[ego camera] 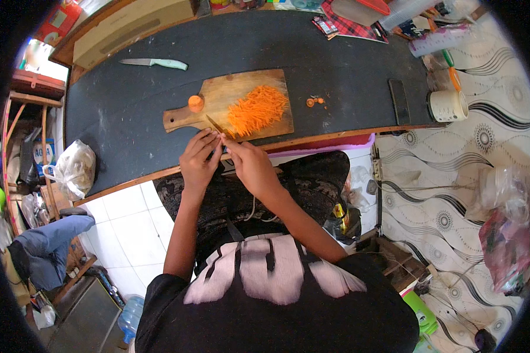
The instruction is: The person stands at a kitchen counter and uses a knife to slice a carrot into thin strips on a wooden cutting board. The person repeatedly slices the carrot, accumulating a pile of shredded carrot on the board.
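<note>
My right hand (247, 163) is closed around a knife, its handle hidden in the fingers. The knife's narrow blade (213, 125) points up and left over the near edge of a wooden cutting board (216, 88). The fingertips of my left hand (201, 150) meet close to the blade's base; whether they hold anything cannot be told. A heap of shredded carrot (258, 110) covers the board's right part. One carrot piece (196, 103) rests where the board meets its handle. Beyond, a second knife with a pale green handle (169, 64) lies on the dark table (132, 101).
Small carrot scraps (316, 102) lie right of the board. Farther right are a dark phone-like slab (399, 101) and a cream cup (448, 106). A tied plastic bag (76, 170) sits at the table's left end. A cardboard box (132, 31) stands along the back.
</note>
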Available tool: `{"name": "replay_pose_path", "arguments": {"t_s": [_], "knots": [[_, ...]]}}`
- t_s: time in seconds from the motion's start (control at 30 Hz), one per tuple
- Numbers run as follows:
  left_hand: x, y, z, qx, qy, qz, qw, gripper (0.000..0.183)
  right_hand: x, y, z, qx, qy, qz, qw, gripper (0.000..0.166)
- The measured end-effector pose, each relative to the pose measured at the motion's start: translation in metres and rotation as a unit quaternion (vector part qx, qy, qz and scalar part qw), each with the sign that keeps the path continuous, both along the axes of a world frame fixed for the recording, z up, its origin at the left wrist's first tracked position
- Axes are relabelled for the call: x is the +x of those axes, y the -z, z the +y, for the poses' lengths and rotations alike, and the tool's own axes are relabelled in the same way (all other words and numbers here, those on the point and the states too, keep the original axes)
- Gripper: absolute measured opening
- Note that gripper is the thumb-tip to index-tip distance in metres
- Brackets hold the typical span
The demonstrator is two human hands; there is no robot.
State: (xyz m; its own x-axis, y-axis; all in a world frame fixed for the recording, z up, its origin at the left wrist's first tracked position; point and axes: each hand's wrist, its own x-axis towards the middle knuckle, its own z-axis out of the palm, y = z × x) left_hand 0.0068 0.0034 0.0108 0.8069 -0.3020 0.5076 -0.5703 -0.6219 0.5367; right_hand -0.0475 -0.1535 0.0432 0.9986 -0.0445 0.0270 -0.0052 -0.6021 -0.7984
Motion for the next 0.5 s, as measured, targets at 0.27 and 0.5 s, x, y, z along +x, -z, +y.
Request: {"name": "replay_pose_path", "arguments": {"t_s": [0.27, 0.5], "knots": [[0.000, -0.003, 0.001, -0.018, -0.005, 0.008, 1.000, 0.016, -0.002, -0.009, -0.014, 0.002, -0.006, 0.057, 0.998, 0.041], [0.000, -0.003, -0.003, -0.020, -0.019, 0.013, 1.000, 0.016, -0.009, 0.001, -0.014, -0.010, -0.012, 0.036, 0.999, 0.043]]}}
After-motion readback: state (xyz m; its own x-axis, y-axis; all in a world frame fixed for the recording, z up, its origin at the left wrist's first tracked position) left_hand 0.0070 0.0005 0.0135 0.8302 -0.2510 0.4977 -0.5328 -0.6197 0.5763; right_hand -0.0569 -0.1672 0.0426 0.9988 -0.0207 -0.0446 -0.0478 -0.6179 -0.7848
